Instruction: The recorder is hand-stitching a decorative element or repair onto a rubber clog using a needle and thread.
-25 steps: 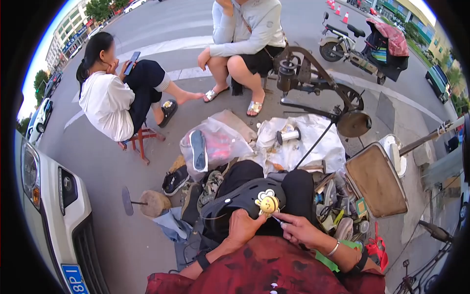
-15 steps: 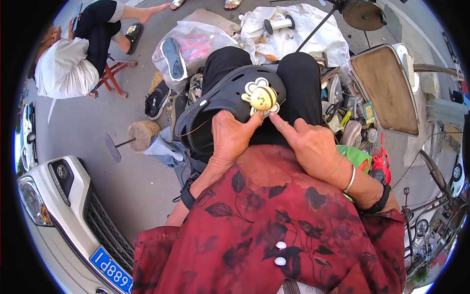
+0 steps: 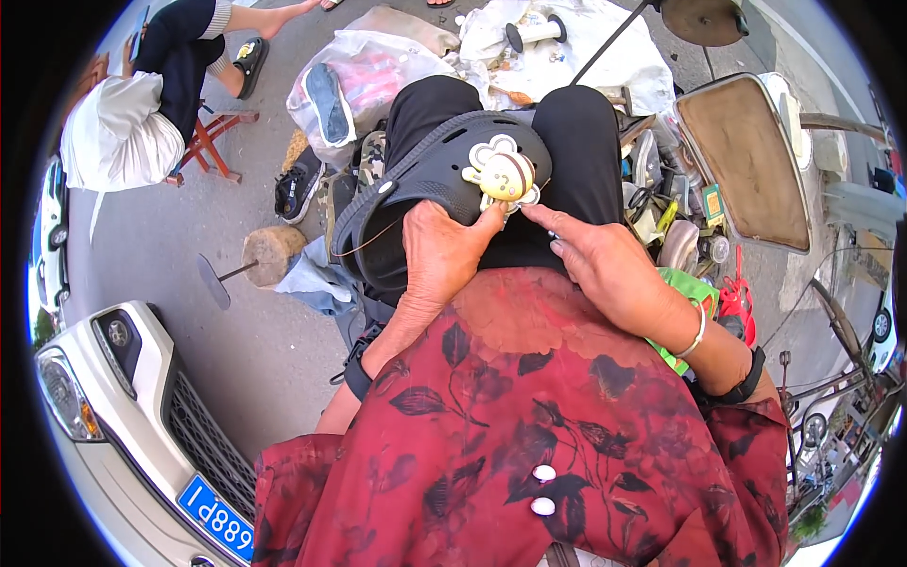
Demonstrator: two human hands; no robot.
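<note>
A black foam clog [image 3: 416, 163] lies across my lap, its open heel toward the left. On its toe sits a yellow bee-shaped charm [image 3: 506, 178] with pale wings. My left hand [image 3: 439, 248] grips the clog's rim, the thumb pressing against the charm's lower edge. From the right, my right hand [image 3: 609, 269] reaches in with its index finger stretched to the charm's lower right edge. Its other fingers are curled; a small shiny spot shows by them, too small to name. A thin brown thread [image 3: 364, 248] hangs across the clog's opening.
Ahead lie a clear plastic bag [image 3: 373, 80] with a blue shoe insert, and a white sheet [image 3: 605, 57] bearing a spool. Tools and scraps crowd the right, beside a brown-topped tray [image 3: 746, 161]. A seated person [image 3: 128, 123] is at far left; a car [image 3: 132, 406] stands lower left.
My right hand has turned a little, its index finger still at the charm's edge. The clog and my left hand have shifted slightly; the view has tilted a little.
</note>
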